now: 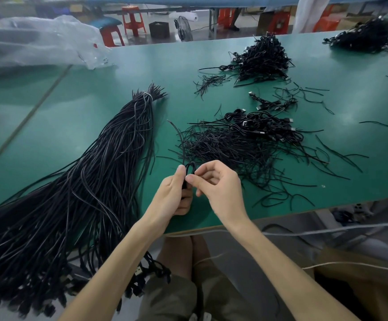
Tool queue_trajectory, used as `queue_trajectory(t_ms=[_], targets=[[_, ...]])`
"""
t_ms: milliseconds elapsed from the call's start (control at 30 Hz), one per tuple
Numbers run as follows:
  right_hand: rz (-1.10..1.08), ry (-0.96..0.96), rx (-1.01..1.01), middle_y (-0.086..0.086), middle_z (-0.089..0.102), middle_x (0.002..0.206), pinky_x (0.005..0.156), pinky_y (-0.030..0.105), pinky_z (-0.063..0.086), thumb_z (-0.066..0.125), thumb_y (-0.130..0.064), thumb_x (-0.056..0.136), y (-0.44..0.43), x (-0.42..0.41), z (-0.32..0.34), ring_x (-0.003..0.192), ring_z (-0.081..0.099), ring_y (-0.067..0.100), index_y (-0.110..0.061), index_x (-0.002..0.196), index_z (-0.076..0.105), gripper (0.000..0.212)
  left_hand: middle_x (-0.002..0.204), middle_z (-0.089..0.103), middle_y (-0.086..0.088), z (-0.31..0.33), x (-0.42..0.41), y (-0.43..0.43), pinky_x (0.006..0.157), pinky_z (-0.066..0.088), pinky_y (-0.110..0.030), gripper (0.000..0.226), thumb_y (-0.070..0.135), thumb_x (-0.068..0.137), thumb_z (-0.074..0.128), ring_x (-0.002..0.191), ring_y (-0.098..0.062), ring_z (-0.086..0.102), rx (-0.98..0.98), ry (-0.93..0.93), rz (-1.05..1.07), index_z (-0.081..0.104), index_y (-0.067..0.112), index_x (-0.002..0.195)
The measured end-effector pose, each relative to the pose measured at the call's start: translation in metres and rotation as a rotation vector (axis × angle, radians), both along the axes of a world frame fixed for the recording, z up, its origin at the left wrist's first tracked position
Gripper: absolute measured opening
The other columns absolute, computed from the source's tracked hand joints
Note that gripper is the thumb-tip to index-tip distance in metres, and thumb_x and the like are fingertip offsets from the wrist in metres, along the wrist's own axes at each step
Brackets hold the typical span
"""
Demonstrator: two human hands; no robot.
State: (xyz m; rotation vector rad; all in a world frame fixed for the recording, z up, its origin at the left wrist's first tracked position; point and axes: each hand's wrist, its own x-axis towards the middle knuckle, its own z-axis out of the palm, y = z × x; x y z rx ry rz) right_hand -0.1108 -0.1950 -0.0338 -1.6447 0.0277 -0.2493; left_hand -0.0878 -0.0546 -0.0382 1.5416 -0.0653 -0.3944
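Observation:
A small coil of black cable (189,167) sits between my two hands, just above the near edge of the green table (95,117). My left hand (175,193) grips the coil's lower part, thumb along its side. My right hand (216,181) pinches the coil near its top with thumb and forefinger. One loose end of the cable (176,133) trails up and away over the table. Left of my hands lies a long bundle of black cables (100,177), tied near its far end with a white band (148,96).
A heap of short black twist ties (225,147) lies right of my hands, with coiled USB cables (264,126) behind it. More coiled cable piles (262,59) (369,38) sit farther back. A clear plastic bag (35,40) lies at the far left. Orange stools (133,19) stand beyond the table.

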Motion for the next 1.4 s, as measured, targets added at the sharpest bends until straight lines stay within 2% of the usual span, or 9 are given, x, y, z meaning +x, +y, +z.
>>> queue_trajectory(t_ms=[333, 500, 567, 633, 800, 933, 1067, 1200, 1400], targets=[[0.251, 0.173, 0.12, 0.003, 0.07, 0.09, 0.062, 0.022, 0.047, 0.082, -0.021, 0.087, -0.02, -0.003, 0.002, 0.074, 0.065, 0.012, -0.019, 0.116, 0.064, 0.034, 0.058, 0.029, 0.004, -0.001, -0.003, 0.006, 0.036, 0.018, -0.016, 0.055, 0.048, 0.108, 0.038, 0.038, -0.007, 0.02, -0.198, 0.147, -0.012, 0.053, 0.022, 0.062], [0.446, 0.211, 0.082, 0.002, 0.061, 0.111, 0.066, 0.028, 0.046, 0.08, -0.011, 0.087, -0.023, 0.004, 0.011, 0.077, 0.051, 0.019, -0.029, 0.138, 0.06, 0.058, 0.057, 0.025, 0.004, -0.002, -0.004, 0.009, 0.039, 0.016, -0.017, 0.045, 0.051, 0.105, 0.041, 0.042, -0.011, 0.016, -0.161, 0.096, -0.079, 0.056, 0.012, 0.088], [0.49, 0.216, 0.064, 0.005, 0.057, 0.122, 0.07, 0.029, 0.046, 0.079, -0.009, 0.088, -0.023, 0.006, 0.013, 0.082, 0.047, 0.025, -0.033, 0.142, 0.058, 0.063, 0.056, 0.023, 0.004, -0.001, -0.006, 0.009, 0.041, 0.015, -0.019, 0.049, 0.054, 0.099, 0.042, 0.044, -0.013, 0.014, -0.129, 0.064, -0.103, 0.059, 0.015, 0.074], [0.543, 0.23, 0.073, 0.006, 0.057, 0.121, 0.073, 0.03, 0.045, 0.079, -0.012, 0.087, -0.022, 0.005, 0.013, 0.086, 0.044, 0.025, -0.036, 0.141, 0.058, 0.063, 0.057, 0.02, 0.001, 0.001, -0.008, 0.009, 0.043, 0.014, -0.021, 0.056, 0.055, 0.099, 0.038, 0.046, -0.015, 0.012, -0.053, -0.004, -0.145, 0.063, 0.021, 0.062], [0.614, 0.208, 0.076, -0.008, 0.061, 0.099, 0.075, 0.033, 0.039, 0.079, -0.018, 0.088, -0.021, 0.003, 0.009, 0.088, 0.039, 0.023, -0.036, 0.133, 0.064, 0.051, 0.054, 0.023, 0.0, 0.001, -0.012, 0.007, 0.045, 0.014, -0.02, 0.063, 0.054, 0.101, 0.033, 0.046, -0.015, 0.013, 0.03, -0.088, -0.169, 0.067, 0.012, 0.067], [0.615, 0.213, 0.068, 0.0, 0.062, 0.099, 0.073, 0.034, 0.04, 0.083, -0.021, 0.086, -0.022, 0.003, 0.009, 0.088, 0.043, 0.023, -0.029, 0.125, 0.069, 0.043, 0.055, 0.024, 0.0, 0.0, -0.012, 0.008, 0.045, 0.015, -0.019, 0.055, 0.054, 0.098, 0.038, 0.046, -0.014, 0.014, 0.0, -0.105, -0.16, 0.065, 0.019, 0.066], [0.515, 0.194, 0.061, -0.01, 0.071, 0.097, 0.066, 0.027, 0.046, 0.082, -0.022, 0.086, -0.019, 0.001, 0.008, 0.084, 0.052, 0.02, -0.021, 0.119, 0.071, 0.034, 0.063, 0.019, -0.004, 0.001, -0.012, 0.008, 0.045, 0.013, -0.021, 0.051, 0.054, 0.1, 0.037, 0.05, -0.017, 0.012, -0.049, -0.09, -0.146, 0.065, 0.024, 0.071], [0.356, 0.107, -0.027, 0.003, 0.071, 0.11, 0.079, 0.032, 0.05, 0.083, -0.027, 0.084, -0.015, -0.001, 0.004, 0.09, 0.063, 0.016, -0.027, 0.107, 0.074, 0.025, 0.066, 0.017, -0.001, 0.0, -0.011, 0.008, 0.044, 0.014, -0.021, 0.052, 0.051, 0.103, 0.034, 0.05, -0.015, 0.013, -0.061, -0.049, -0.089, 0.067, 0.03, 0.068], [0.253, 0.035, -0.16, -0.009, 0.066, 0.108, 0.08, 0.028, 0.05, 0.082, -0.033, 0.085, -0.01, 0.0, 0.001, 0.092, 0.062, 0.01, -0.029, 0.104, 0.073, 0.021, 0.057, 0.023, 0.006, -0.001, -0.011, 0.006, 0.041, 0.016, -0.017, 0.047, 0.048, 0.102, 0.039, 0.045, -0.011, 0.015, -0.131, 0.015, 0.023, 0.058, 0.025, 0.065]])
